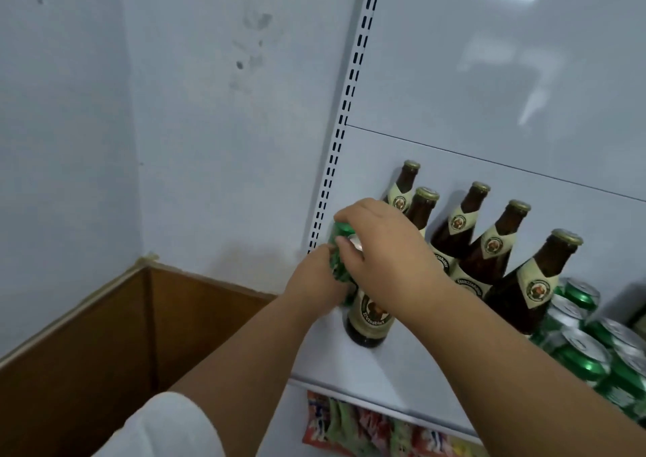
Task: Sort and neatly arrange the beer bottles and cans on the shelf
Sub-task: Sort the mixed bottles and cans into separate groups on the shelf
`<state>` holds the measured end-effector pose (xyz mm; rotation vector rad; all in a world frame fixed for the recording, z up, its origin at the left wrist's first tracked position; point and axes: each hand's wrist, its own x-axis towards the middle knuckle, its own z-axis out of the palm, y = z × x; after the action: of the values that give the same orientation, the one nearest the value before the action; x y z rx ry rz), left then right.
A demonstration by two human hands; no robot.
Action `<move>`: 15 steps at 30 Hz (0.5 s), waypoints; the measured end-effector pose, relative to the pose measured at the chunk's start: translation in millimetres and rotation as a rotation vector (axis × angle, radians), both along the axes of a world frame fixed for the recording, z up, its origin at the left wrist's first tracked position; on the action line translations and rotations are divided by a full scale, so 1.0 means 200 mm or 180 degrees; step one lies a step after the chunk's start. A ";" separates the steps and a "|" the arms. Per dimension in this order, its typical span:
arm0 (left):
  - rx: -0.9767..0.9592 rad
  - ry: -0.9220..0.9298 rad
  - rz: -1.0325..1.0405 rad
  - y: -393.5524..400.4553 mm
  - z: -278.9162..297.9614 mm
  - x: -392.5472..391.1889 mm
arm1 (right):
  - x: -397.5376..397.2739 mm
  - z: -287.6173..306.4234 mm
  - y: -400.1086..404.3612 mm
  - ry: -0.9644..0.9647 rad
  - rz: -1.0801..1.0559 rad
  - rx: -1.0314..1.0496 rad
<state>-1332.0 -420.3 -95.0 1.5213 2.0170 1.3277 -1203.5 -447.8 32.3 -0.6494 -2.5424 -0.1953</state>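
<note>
Left hand (316,276): my fingers curl round the green aluminium beer can (338,246).
Right hand (381,246): I'm gripping its top.
Near right: brown glass beer bottles (489,253) on the white metal shelf (335,358).

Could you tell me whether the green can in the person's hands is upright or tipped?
Tipped. The green can leans with its silver top facing the camera, held by both hands.

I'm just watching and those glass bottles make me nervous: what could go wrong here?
Both hands, left hand and right hand, hold a green can right beside the brown bottles. The right forearm crosses in front of them, so it might knock one over. The nearest bottle stands toward the shelf edge and could fall off.
</note>
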 end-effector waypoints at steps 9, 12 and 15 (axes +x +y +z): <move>0.0275 -0.0308 -0.0248 0.03 -0.07 -0.06 | -0.09 -0.04 0.08 -0.0443 -0.0293 -0.0113; 0.0717 -0.1170 -0.0300 -0.09 -0.02 -0.10 | -0.13 -0.05 0.08 -0.0133 -0.0211 -0.0102; 0.1170 -0.1724 -0.0536 -0.24 0.02 -0.13 | -0.15 -0.06 0.07 0.0173 -0.0047 -0.0233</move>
<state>-1358.4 -467.9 -90.3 1.2409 1.3387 1.8619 -1233.4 -434.3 19.4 -0.6921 -2.5032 -0.0886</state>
